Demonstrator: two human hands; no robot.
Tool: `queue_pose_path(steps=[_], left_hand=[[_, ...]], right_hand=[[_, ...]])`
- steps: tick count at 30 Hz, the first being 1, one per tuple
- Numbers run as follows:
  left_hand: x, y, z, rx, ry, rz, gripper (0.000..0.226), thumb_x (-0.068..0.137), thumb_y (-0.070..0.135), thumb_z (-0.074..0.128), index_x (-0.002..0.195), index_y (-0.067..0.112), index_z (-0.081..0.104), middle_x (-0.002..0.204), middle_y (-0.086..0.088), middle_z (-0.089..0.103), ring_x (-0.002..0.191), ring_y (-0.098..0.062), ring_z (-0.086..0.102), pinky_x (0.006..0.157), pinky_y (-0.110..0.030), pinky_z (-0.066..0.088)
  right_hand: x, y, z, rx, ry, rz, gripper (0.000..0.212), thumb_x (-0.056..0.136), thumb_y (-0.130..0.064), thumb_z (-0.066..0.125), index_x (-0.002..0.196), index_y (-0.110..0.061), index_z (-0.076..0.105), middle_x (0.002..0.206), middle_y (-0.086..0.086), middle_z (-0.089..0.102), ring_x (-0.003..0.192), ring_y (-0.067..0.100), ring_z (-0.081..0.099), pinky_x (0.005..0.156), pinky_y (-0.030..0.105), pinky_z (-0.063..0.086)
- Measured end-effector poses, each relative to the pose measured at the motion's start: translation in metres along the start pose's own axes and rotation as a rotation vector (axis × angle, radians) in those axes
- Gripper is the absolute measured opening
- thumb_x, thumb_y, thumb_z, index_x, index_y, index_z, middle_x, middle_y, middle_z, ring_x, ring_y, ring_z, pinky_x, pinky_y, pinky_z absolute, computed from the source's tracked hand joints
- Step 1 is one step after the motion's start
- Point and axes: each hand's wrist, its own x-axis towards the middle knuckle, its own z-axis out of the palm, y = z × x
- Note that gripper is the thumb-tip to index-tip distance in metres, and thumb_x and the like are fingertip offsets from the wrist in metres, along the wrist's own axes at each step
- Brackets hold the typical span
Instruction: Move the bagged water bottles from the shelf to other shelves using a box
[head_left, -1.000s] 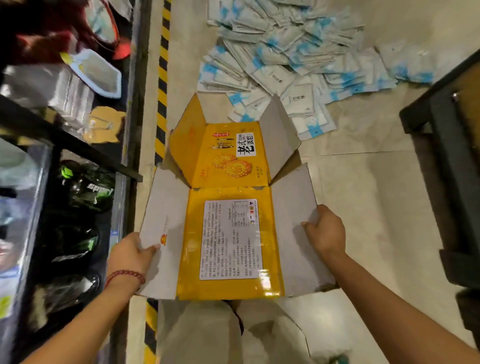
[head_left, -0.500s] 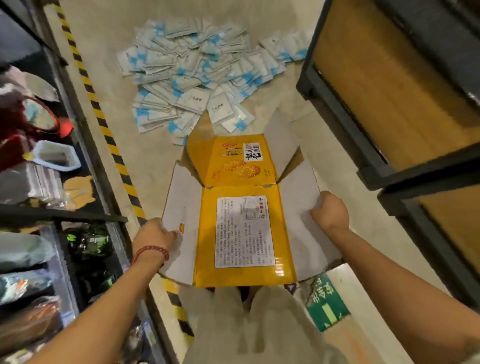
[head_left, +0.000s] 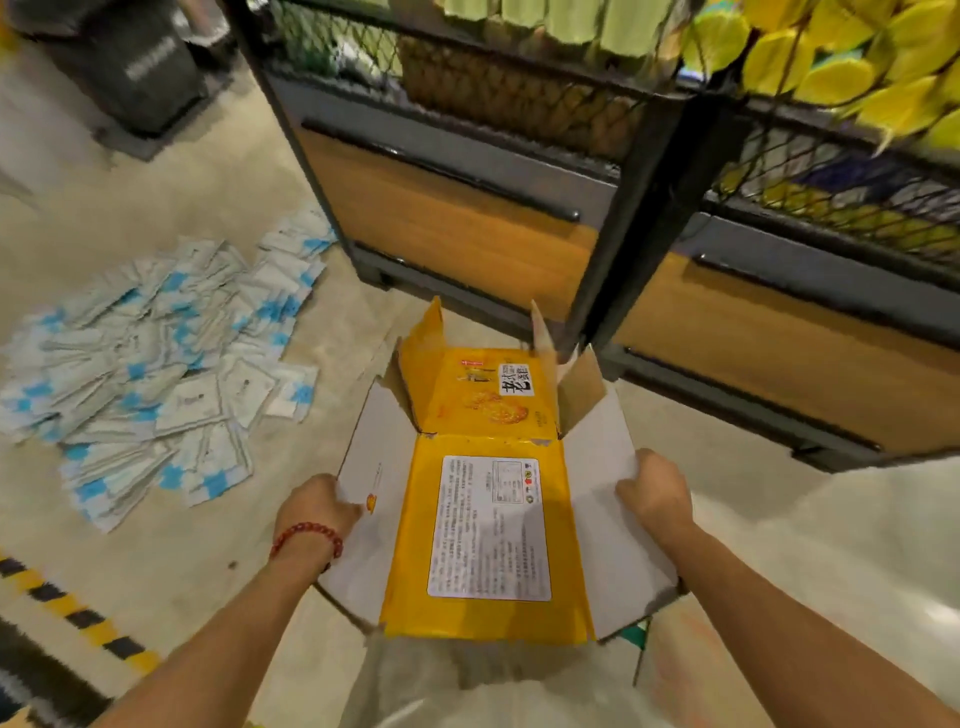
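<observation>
Above concrete floor (head_left: 182, 561), left hand (head_left: 311, 506) and right hand (head_left: 655, 491) gripped side flaps of open yellow box (head_left: 488, 525).

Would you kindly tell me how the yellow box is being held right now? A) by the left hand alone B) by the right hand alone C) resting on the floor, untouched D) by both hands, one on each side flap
D: the left hand and the right hand each grip a grey side flap of the open yellow box, held above the floor.

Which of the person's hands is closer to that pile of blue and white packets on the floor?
Left. The left hand grips the box on the side facing the packets, which lie to its left. The right hand grips the box's far side.
</observation>
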Motion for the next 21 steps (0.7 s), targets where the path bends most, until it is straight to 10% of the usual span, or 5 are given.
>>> queue_pose_path(steps=[11,21], left_hand=[[0.031,0.138,0.002,0.428,-0.182,0.556,0.026,0.083,0.034,0.066,0.077,0.010,0.058,0.070,-0.004,0.057,0.063,-0.021,0.054,0.055,-0.025,0.041],[-0.050,0.226,0.081,0.825,-0.293,1.093,0.021,0.086,0.031,0.063,0.085,0.015,0.051,0.085,-0.007,0.059,0.081,-0.026,0.059,0.069,-0.031,0.051]], right_hand=[[-0.070,0.101,0.025,0.287,0.135,0.554,0.021,0.087,-0.014,0.052,0.104,-0.002,0.058,0.107,0.016,0.062,0.098,0.032,0.060,0.067,0.030,0.041],[-0.227,0.154,0.101,0.680,0.367,1.068,0.015,0.090,-0.016,0.054,0.100,-0.006,0.053,0.111,0.014,0.058,0.099,0.028,0.055,0.069,0.027,0.036]])
